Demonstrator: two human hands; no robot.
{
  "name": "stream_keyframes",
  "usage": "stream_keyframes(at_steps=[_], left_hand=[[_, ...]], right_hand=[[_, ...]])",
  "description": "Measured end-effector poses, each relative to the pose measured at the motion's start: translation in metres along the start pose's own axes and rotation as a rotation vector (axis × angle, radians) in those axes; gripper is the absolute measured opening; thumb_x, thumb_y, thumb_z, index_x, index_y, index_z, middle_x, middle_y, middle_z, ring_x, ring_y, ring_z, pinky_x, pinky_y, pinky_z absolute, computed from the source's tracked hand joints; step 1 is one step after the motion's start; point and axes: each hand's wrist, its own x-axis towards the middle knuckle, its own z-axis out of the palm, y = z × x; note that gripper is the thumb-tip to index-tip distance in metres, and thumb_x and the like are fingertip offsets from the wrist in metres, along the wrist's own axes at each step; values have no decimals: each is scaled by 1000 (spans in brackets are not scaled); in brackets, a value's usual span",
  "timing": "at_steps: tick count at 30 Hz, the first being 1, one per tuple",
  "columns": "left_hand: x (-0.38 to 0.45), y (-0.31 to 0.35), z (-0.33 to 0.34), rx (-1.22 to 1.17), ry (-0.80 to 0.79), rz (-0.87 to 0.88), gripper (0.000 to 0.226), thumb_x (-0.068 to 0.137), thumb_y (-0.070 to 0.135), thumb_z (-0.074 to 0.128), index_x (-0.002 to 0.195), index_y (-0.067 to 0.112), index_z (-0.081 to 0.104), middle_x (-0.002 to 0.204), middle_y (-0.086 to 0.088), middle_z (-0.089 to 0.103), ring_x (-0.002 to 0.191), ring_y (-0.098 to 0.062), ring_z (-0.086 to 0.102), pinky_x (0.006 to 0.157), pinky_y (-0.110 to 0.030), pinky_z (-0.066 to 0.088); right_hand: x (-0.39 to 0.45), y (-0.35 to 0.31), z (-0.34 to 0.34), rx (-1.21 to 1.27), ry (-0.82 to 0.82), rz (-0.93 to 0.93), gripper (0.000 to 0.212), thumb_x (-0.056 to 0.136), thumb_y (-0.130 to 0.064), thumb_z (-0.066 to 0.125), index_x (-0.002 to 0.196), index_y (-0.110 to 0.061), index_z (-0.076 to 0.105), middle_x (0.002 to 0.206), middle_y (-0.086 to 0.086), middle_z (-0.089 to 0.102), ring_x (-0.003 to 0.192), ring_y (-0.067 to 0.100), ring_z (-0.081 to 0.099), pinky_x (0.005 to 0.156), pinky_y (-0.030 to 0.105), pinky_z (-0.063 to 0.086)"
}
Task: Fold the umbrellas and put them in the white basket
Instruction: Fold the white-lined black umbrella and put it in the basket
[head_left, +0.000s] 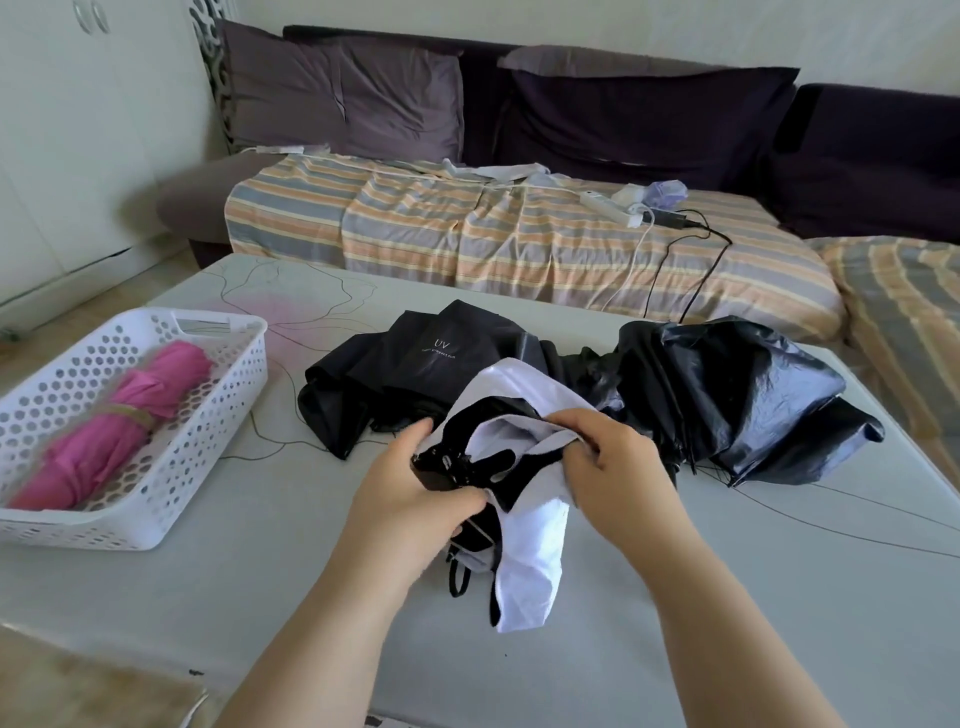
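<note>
A white-and-black umbrella (524, 551) lies half gathered on the table in front of me. My left hand (415, 499) grips its black core near the handle end. My right hand (618, 467) pinches a fold of its white canopy. Behind it sprawls a black umbrella marked "UV" (447, 358), unfolded. A shiny black umbrella (743, 400) lies crumpled to the right. The white perforated basket (156, 499) stands at the left with a rolled pink umbrella (119, 426) inside.
The pale grey table (260, 571) carries everything. A sofa with a striped cover (467, 234) runs behind it, with a power strip and cables (639, 213) on it. White cupboards stand at the far left.
</note>
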Motion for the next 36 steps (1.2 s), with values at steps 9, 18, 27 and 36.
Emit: stream_keyframes(at_steps=[9, 18, 27, 36], left_hand=[[10, -13, 9, 433, 231, 701, 42, 66, 3, 79, 104, 15, 65, 104, 1, 53, 93, 6, 47, 75, 1, 35], [22, -16, 9, 720, 84, 914, 58, 71, 17, 71, 126, 30, 58, 106, 10, 59, 75, -6, 55, 54, -19, 47], [22, -19, 15, 689, 136, 839, 29, 61, 0, 82, 87, 7, 72, 78, -1, 65, 58, -20, 62, 48, -23, 49], [20, -15, 15, 633, 205, 744, 20, 67, -2, 78, 85, 3, 72, 79, -6, 65, 62, -28, 63, 55, -30, 50]], right_hand=[[9, 15, 0, 362, -8, 260, 44, 91, -1, 42, 94, -34, 70, 86, -8, 73, 91, 17, 67, 84, 35, 53], [4, 20, -9, 493, -112, 370, 44, 94, 2, 37, 101, -28, 69, 85, -2, 72, 79, 14, 65, 62, 22, 46], [5, 26, -12, 624, -101, 422, 51, 91, 9, 32, 98, -25, 70, 92, 8, 68, 78, 23, 56, 69, 32, 43], [-6, 22, -40, -417, 334, -13, 10, 83, -11, 57, 86, -21, 59, 81, -6, 54, 64, 10, 50, 53, 26, 37]])
